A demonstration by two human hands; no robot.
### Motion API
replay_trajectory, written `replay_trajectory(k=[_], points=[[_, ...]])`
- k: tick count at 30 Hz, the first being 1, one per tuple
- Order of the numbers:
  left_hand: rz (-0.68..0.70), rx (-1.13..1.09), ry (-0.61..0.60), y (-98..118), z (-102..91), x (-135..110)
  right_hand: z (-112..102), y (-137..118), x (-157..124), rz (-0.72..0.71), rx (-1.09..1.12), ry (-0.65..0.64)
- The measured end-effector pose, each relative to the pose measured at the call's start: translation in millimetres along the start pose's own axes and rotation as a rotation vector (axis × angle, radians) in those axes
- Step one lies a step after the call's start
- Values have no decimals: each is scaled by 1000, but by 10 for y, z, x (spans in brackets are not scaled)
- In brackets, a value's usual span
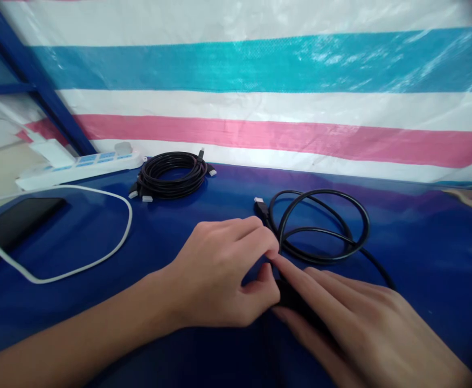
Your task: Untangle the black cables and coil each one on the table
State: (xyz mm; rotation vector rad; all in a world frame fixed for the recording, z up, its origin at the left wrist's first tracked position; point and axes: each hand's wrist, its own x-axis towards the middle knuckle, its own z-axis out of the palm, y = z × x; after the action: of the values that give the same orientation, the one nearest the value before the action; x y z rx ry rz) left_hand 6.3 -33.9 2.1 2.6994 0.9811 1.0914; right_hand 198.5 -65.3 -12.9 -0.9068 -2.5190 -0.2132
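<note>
Over blue tabletop (159,231): clamping fingers of right hand (361,318) on black piece (292,299), front centre; curling fingers of left hand (231,269) at its tip, can't tell if gripping. Beyond: black cable (349,242), only loosely looped, likely unfinished. Back left: black bundle (171,189), neatly coiled, probably done. Smallest: plug (261,208), untouched.

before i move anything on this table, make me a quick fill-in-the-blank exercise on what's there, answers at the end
1. The bare hand nearer the long white power strip is the person's ____ hand.
2. In this view, the loosely looped black cable lies to the ____ of the tightly coiled black cable bundle.
3. The glossy tabletop is ____.
4. The striped plastic sheet behind has white, blue and ____ bands.

Missing words: left; right; blue; pink.
</note>
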Motion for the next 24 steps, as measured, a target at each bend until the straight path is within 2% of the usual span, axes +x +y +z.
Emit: replay_trajectory(k=[4, 10, 14, 16, 20, 24], points=[[58, 53, -8, 5, 33, -16, -2, 8, 6, 10, 3, 1], [196, 293, 9, 42, 45, -25, 10, 1, 8, 34, 14, -44], [243, 386, 7, 83, 52, -23, 26, -26, 53, -2, -24, -28], [236, 386, 8, 104, 61, -24, 30, -38, 61, -19, -36, -26], [134, 313, 13, 140, 74, -24, 21, -48, 34, -49, -34, -21], [79, 251, 18, 149, 85, -21, 1, -47, 19, -21, -10, -30]])
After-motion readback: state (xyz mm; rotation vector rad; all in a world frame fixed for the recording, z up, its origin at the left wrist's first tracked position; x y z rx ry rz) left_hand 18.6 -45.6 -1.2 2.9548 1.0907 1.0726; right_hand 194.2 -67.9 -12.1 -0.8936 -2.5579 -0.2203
